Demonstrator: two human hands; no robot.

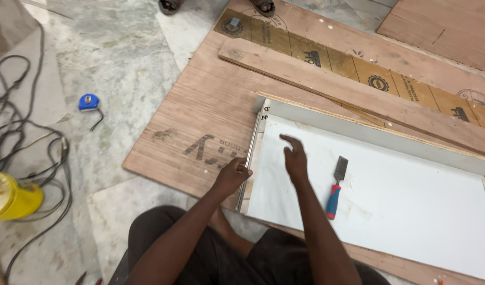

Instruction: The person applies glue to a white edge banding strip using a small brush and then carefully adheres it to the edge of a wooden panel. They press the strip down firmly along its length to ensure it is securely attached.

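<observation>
A mottled stone floor (121, 58) carries everything here, with large plywood sheets (211, 105) laid flat across it and a person seated at the near edge.

The left hand (232, 177) is curled shut around the end of a thin metal rail (248, 158) that runs along the left edge of a white laminated panel (401, 200). The right hand (295, 158) hovers open just above the panel's left end, fingers loosely spread, holding nothing. The panel lies flat on the plywood, its far long edge backed by a raised white lip (369, 134).

The panel looks stiff and fairly heavy, a board that would not flex much; its laminate face appears smooth and probably slippery (a flat palm would slide on it), so the edges and corners look like the surest places to take hold. The rail seems light and rigid, easy to pinch anywhere along its length.

A chisel with a red and blue handle (335, 190) lies on the panel just right of the right hand, loose and liable to roll if the panel tilts. A long wooden strip (358, 95) lies beyond the far edge. Well apart on the floor to the left are a blue tape measure (88, 101), tangled cables (26, 132) and a yellow container (10, 198). Another person's feet (263, 6) show at the top.
</observation>
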